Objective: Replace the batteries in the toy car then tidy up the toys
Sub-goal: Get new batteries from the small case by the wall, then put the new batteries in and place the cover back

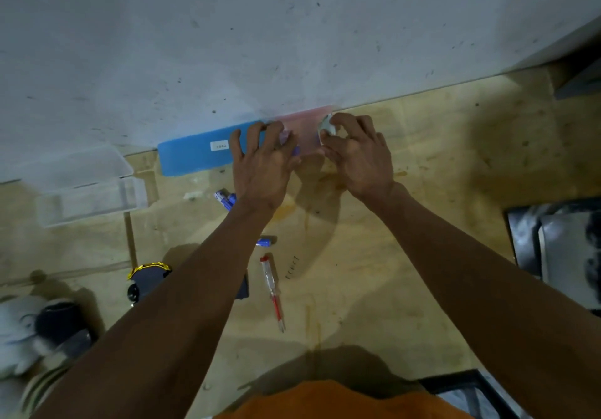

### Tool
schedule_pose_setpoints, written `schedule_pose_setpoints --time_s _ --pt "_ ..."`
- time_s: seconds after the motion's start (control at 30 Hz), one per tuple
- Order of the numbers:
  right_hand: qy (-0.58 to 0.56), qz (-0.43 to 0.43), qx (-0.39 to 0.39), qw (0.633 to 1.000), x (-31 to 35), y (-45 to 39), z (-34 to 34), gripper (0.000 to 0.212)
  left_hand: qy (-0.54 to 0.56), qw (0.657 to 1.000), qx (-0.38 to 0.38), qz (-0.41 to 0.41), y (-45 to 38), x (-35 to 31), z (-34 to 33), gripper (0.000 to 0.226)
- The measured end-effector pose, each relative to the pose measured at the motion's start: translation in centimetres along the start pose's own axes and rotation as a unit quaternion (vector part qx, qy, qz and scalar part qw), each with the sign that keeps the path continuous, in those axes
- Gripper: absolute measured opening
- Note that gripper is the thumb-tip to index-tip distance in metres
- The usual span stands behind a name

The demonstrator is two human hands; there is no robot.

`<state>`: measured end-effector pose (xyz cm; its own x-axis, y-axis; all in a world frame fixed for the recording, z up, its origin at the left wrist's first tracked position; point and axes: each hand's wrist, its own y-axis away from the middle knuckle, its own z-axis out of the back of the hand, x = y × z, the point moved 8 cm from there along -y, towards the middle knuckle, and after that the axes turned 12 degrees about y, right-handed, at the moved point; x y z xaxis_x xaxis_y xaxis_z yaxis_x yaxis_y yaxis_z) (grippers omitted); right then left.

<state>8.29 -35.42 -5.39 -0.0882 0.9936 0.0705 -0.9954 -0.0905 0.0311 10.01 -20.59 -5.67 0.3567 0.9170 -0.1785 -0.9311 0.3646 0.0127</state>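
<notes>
Both hands reach to the far edge of the wooden table by the wall. My left hand (263,161) grips the left end of a blurred pink translucent packet (305,126), with something purple showing at its fingertips. My right hand (357,155) is closed on a small whitish object (327,126) at the packet's right end; what it is cannot be told. The dark toy car (148,280) with gold trim lies at the near left, partly hidden under my left forearm. Two blue batteries (224,198) lie below my left hand and a third battery (266,242) beside the forearm.
A red-and-clear screwdriver (273,292) and small screws (291,267) lie mid-table. A blue flat box (195,155) rests against the wall. An open clear plastic box (91,197) stands at the left, a white plush toy (19,337) near left, dark items (559,249) right.
</notes>
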Motion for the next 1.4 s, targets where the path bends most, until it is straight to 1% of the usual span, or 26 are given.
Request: schedule_pose_setpoints --time_s 0.1,0.2,0.27,0.33,0.4,0.43,0.5,0.57,0.63,0.73,0.83,0.97,1.1,1.2,1.3,1.4 --pt "0.055 -0.018 0.048 0.997 0.4 0.1 0.1 0.040 0.031 0.998 0.056 0.019 -0.2 -0.3 0.7 0.035" --pt "0.059 -0.024 0.080 0.995 1.0 0.4 0.2 0.047 0.082 0.992 0.096 0.030 0.4 0.2 1.6 0.044" --pt "0.055 -0.031 0.075 0.995 1.5 1.1 0.6 0.049 0.117 0.989 0.079 0.031 1.6 1.2 2.6 0.047" --pt "0.024 -0.041 0.030 0.998 2.5 2.2 1.3 0.048 0.156 0.986 0.031 0.041 3.8 2.9 4.1 0.045" --pt "-0.041 -0.044 -0.028 0.998 4.3 3.8 1.8 0.043 0.181 0.981 -0.027 0.066 6.5 5.2 5.6 0.042" --pt "-0.076 -0.041 -0.043 0.995 5.5 4.7 1.7 0.042 0.189 0.977 -0.052 0.082 8.2 6.5 6.1 0.042" --pt "-0.125 -0.024 -0.048 0.991 8.8 6.4 1.2 0.041 0.206 0.967 -0.083 0.126 11.9 9.1 7.0 0.043" --pt "-0.147 0.000 -0.039 0.988 11.7 7.7 0.4 0.044 0.222 0.955 -0.089 0.175 15.5 11.0 7.3 0.047" --pt "-0.137 0.034 -0.022 0.990 14.6 8.3 -0.8 0.053 0.226 0.945 -0.081 0.221 19.3 12.7 7.5 0.053" --pt "-0.094 0.088 -0.014 0.992 17.2 7.9 -2.9 0.061 0.237 0.931 -0.076 0.268 24.1 14.4 7.3 0.058" --pt "-0.042 0.142 0.016 0.989 18.2 6.8 -5.0 0.064 0.252 0.916 -0.072 0.304 27.3 15.4 6.5 0.061" --pt "0.020 0.179 -0.015 0.984 18.5 6.0 -5.7 0.058 0.259 0.909 -0.049 0.322 29.4 15.6 5.1 0.064" --pt "0.004 0.195 -0.019 0.981 18.6 4.7 -5.5 0.043 0.276 0.902 -0.051 0.327 30.3 15.8 4.7 0.066" --pt "-0.004 0.211 -0.041 0.977 18.7 4.3 -5.2 0.037 0.292 0.895 -0.055 0.332 30.7 15.9 4.3 0.070" --pt "0.003 0.225 -0.090 0.970 19.0 4.4 -5.0 0.033 0.291 0.900 -0.042 0.323 30.9 15.7 3.5 0.076" --pt "0.019 0.253 -0.143 0.957 19.4 4.3 -4.6 0.031 0.300 0.894 -0.036 0.331 31.2 15.7 2.7 0.084"
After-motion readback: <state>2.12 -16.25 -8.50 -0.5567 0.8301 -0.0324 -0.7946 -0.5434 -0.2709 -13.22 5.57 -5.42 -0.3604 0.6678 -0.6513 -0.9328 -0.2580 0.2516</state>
